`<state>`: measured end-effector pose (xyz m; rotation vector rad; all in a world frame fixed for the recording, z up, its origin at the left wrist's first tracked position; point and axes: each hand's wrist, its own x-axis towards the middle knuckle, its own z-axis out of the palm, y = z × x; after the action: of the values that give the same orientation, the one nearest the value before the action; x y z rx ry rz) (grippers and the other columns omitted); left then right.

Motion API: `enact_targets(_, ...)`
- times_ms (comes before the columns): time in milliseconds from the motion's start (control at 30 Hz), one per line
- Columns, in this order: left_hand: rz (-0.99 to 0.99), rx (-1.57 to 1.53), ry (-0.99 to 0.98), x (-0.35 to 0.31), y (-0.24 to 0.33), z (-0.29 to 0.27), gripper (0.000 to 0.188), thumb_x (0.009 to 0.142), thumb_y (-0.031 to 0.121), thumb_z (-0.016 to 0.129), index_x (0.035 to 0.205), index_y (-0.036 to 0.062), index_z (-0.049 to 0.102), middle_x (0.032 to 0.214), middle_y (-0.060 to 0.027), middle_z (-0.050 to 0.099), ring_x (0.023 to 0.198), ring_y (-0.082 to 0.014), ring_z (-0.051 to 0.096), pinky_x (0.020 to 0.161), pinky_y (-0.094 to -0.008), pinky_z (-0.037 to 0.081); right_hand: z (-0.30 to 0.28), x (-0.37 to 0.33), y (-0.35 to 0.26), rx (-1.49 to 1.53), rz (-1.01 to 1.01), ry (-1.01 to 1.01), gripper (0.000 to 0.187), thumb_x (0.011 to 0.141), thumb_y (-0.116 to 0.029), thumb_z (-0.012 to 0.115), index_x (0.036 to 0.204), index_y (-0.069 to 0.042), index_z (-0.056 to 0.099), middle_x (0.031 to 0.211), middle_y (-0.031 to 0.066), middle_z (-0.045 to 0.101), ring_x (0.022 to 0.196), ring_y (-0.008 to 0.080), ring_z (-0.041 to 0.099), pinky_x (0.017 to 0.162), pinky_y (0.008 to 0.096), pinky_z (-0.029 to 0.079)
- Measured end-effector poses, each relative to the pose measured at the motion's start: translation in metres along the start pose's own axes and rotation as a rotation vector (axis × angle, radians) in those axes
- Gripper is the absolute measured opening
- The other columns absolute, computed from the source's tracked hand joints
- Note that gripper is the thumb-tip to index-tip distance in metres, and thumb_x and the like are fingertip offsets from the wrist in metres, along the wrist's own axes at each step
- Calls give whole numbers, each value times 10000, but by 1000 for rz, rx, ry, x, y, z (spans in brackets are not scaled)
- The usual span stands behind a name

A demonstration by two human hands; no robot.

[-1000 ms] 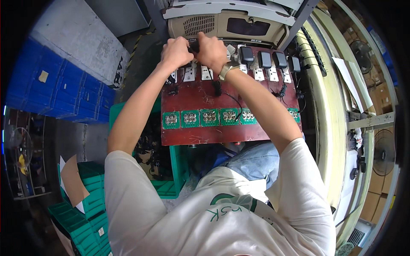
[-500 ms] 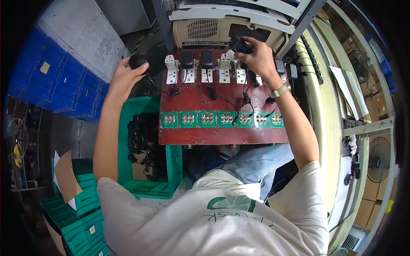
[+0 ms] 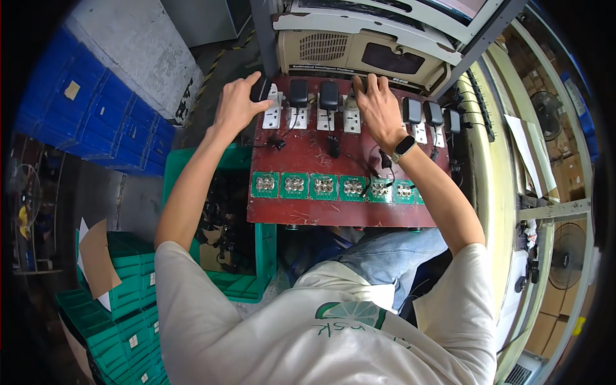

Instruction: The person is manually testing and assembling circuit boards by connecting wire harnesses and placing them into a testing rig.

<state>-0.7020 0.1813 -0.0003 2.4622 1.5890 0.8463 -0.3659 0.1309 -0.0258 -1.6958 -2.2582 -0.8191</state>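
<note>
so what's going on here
A person has both hands at a red board. The left hand holds a black adapter beside the leftmost white socket. The right hand reaches over the socket row, on a dark item its fingers mostly hide. Other black adapters stand in the row, above a line of green circuit boards.

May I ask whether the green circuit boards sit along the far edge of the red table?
No, the green circuit boards lie toward the near edge of the red table, with white sockets beyond them.
</note>
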Motion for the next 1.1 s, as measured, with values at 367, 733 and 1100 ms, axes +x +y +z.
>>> enact_targets(367,10,94,-116,17,-10,-6,736,750,202,946,1380,-85,697,1067,-268,792,818,-387,744,838,-476,609,-1,-8,-29,-53,-90,36,121,875,-124,703,912,-76,808,1227,217,545,934,353,514,727,340,542)
enact_targets(733,-18,63,-132,22,1,-1,758,745,302,961,1338,-101,715,1014,-259,805,764,-307,730,749,-392,591,-13,-9,-30,19,-42,45,128,886,-128,690,910,-82,807,1230,199,546,944,340,519,733,348,545)
enact_targets(1100,-99,125,-140,20,10,-2,741,733,306,945,1309,-105,728,1081,-303,797,822,-364,766,797,-422,605,-4,-8,-26,65,-5,193,88,849,-94,690,823,-38,754,1097,188,567,834,289,514,744,361,516)
